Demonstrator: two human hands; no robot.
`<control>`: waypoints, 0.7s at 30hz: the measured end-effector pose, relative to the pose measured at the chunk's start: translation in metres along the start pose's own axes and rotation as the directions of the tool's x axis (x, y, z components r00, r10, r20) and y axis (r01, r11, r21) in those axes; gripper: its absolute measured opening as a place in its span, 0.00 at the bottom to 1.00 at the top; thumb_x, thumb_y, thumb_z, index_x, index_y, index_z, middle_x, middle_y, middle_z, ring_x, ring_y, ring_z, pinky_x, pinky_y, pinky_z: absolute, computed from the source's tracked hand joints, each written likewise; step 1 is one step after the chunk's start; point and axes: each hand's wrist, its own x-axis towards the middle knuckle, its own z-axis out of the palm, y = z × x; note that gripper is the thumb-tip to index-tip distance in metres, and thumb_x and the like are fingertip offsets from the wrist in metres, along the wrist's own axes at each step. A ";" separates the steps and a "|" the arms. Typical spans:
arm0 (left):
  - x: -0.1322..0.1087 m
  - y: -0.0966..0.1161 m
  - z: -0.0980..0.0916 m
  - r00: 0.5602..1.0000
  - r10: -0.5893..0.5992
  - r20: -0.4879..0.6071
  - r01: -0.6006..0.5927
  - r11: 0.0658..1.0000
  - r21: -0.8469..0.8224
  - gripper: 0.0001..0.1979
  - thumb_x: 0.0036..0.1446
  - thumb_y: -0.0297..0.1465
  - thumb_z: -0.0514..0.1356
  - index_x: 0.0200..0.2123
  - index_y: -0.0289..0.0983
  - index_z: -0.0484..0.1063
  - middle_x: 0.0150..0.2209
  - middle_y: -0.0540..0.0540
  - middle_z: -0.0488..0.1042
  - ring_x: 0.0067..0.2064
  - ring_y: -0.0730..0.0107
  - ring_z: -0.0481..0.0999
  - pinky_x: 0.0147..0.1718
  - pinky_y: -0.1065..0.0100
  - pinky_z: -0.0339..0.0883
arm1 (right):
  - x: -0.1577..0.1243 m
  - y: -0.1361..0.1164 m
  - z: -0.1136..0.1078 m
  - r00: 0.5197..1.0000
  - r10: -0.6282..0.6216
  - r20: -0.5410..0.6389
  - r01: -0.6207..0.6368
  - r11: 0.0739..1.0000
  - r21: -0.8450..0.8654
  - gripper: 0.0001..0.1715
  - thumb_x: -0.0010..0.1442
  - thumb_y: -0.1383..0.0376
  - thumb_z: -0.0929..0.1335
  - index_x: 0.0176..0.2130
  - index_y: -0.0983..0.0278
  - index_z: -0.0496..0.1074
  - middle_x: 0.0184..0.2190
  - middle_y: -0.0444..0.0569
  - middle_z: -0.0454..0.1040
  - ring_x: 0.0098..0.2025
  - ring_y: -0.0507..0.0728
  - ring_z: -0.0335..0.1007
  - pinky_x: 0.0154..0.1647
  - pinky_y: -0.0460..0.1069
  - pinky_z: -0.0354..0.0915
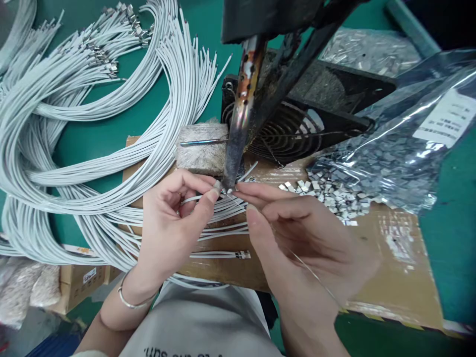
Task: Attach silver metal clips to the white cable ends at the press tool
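My left hand (169, 218) pinches the end of a white cable (191, 199) between thumb and forefinger, just left of the soldering iron's tip (231, 166). Thin solder wire (310, 270) runs across my right hand (308, 248), whose thumb and fingers close around it near the same spot. A tiny shiny metal piece (229, 191) sits right under the tip, between both hands' fingertips; whether the tip touches it I cannot tell. Below the hands, a cable end with a metal connector (243, 255) lies on the brown cardboard (223, 270).
Large bundles of white cables (156, 144) spread over the left side. Behind the iron stand a tip-cleaning block (203, 153) and a black fan (286, 131). Small metal pieces (334, 196) lie piled at right, beside a plastic bag (401, 158) holding more.
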 end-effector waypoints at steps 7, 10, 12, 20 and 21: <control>-0.001 -0.001 0.000 1.000 0.010 -0.003 -0.010 0.999 0.035 0.08 0.60 0.22 0.70 0.30 0.39 0.80 0.35 0.52 0.83 0.35 0.78 0.77 0.32 0.77 0.68 | 0.000 0.000 0.000 1.000 -0.008 -0.018 0.008 1.000 -0.013 0.13 0.62 0.77 0.74 0.35 0.59 0.76 0.46 0.46 0.87 0.48 0.56 0.86 0.48 0.48 0.81; -0.001 -0.001 0.001 1.000 0.011 -0.011 -0.011 0.999 0.048 0.08 0.60 0.22 0.70 0.29 0.39 0.80 0.35 0.52 0.83 0.35 0.78 0.77 0.32 0.77 0.68 | 0.000 0.001 0.000 1.000 -0.017 -0.021 0.017 1.000 -0.013 0.13 0.62 0.77 0.74 0.35 0.59 0.76 0.46 0.46 0.87 0.48 0.56 0.86 0.47 0.48 0.81; -0.001 -0.001 0.001 1.000 0.013 -0.013 -0.013 0.998 0.056 0.08 0.60 0.23 0.70 0.29 0.39 0.80 0.36 0.52 0.83 0.36 0.77 0.77 0.32 0.77 0.68 | 0.000 0.001 0.000 1.000 -0.023 -0.022 0.023 1.000 -0.015 0.12 0.62 0.77 0.74 0.36 0.59 0.76 0.46 0.46 0.87 0.48 0.56 0.86 0.47 0.47 0.80; -0.002 0.001 0.000 1.000 0.012 -0.020 -0.011 0.998 0.063 0.08 0.60 0.23 0.70 0.29 0.39 0.80 0.36 0.52 0.83 0.37 0.76 0.78 0.32 0.77 0.68 | -0.001 0.001 0.001 0.999 -0.036 -0.032 0.036 0.999 -0.019 0.12 0.62 0.76 0.75 0.36 0.59 0.77 0.46 0.45 0.87 0.47 0.55 0.86 0.47 0.46 0.80; -0.002 0.001 0.000 1.000 0.013 -0.019 -0.011 0.998 0.062 0.08 0.60 0.23 0.70 0.30 0.39 0.80 0.36 0.52 0.84 0.37 0.76 0.78 0.32 0.77 0.68 | 0.000 0.002 0.001 0.999 -0.042 -0.028 0.041 0.999 -0.019 0.12 0.62 0.76 0.75 0.36 0.59 0.77 0.46 0.45 0.87 0.47 0.55 0.86 0.47 0.46 0.80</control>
